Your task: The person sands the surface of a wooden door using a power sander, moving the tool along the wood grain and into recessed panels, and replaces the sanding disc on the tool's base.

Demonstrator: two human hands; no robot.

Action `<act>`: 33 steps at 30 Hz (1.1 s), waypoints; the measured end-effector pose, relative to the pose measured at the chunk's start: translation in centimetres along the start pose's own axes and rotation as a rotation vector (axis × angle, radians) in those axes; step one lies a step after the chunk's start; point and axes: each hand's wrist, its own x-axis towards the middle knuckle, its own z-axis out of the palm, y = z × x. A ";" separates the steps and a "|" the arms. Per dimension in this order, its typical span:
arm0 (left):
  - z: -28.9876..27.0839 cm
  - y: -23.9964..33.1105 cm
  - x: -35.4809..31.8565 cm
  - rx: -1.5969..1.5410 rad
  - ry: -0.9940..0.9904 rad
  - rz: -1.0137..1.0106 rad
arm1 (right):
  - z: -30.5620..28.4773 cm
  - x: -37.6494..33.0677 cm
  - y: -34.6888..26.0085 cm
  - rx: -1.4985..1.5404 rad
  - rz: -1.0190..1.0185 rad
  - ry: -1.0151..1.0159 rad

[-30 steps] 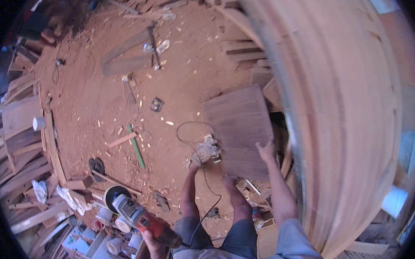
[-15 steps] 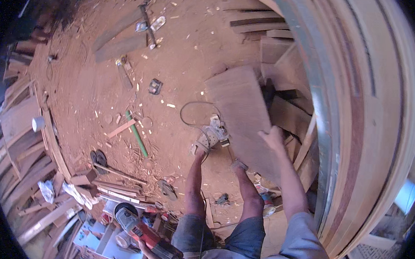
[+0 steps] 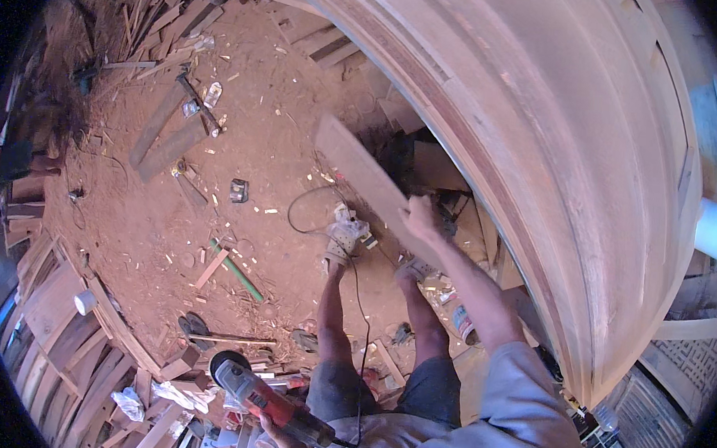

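Observation:
My right hand [image 3: 420, 218] grips the near end of a flat wooden board [image 3: 360, 175] and holds it tilted on edge above the dirt floor, close under a large curved wooden structure [image 3: 527, 144]. My left hand [image 3: 280, 434], at the bottom edge, holds a red angle grinder [image 3: 262, 397] with its disc pointing left. The grinder's black cord [image 3: 361, 323] runs up between my legs toward a white power strip [image 3: 348, 233] by my feet.
Red sawdust covers the floor [image 3: 241, 135], strewn with planks [image 3: 167, 134], a green rod [image 3: 237, 270], a small dark box [image 3: 238, 190] and offcuts. Stacked timber [image 3: 65, 329] lines the left edge, with a white cup [image 3: 83, 302] on it.
The board has turned from lying flat to tilted on edge and lifted, with my right hand moved onto its near end. The grinder in my left hand has stayed low.

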 end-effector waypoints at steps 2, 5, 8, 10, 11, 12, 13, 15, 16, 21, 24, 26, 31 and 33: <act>1.1 0.8 0.0 0.100 -0.083 0.071 | -0.5 1.9 2.6 -0.044 -0.104 0.049; 1.8 1.1 -0.2 0.059 -0.012 0.079 | -1.2 4.5 3.3 -0.112 -0.073 0.016; 1.6 1.9 1.2 0.086 -0.146 0.032 | -1.3 7.7 8.2 -0.172 -0.053 0.224; -1.5 1.5 2.6 0.029 -0.233 -0.011 | -1.5 8.4 7.4 -0.199 -0.021 0.404; -1.7 1.8 2.3 0.046 -0.191 -0.007 | -1.5 8.3 5.3 -0.164 0.042 0.409; -1.0 1.9 2.1 0.053 -0.159 -0.001 | -2.4 8.3 3.2 -0.136 0.099 0.426; -0.6 2.3 1.8 0.060 -0.126 0.007 | -3.1 7.3 0.9 -0.138 0.097 0.417; -1.7 2.3 2.5 0.106 -0.163 0.034 | -3.8 3.3 -3.6 -0.138 0.088 0.400; -1.4 2.5 3.1 0.133 -0.182 0.014 | -3.5 1.5 -2.7 -0.153 0.070 0.458; 0.1 5.6 3.6 0.194 -0.375 -0.002 | -2.2 -12.9 -6.8 0.491 0.220 0.147; 5.6 6.8 2.7 0.229 -0.464 0.116 | -3.3 -23.6 -10.1 0.899 0.171 -0.039; 11.8 8.7 0.1 0.266 -0.684 0.135 | -8.7 -29.0 -13.9 1.228 0.232 -0.170; 21.9 10.9 -8.6 0.388 -1.245 -0.330 | -26.2 -36.6 -19.9 1.550 -0.161 -0.021; 24.4 10.7 -10.5 0.537 -1.309 -0.405 | -29.5 -38.1 -19.5 1.167 -0.202 0.131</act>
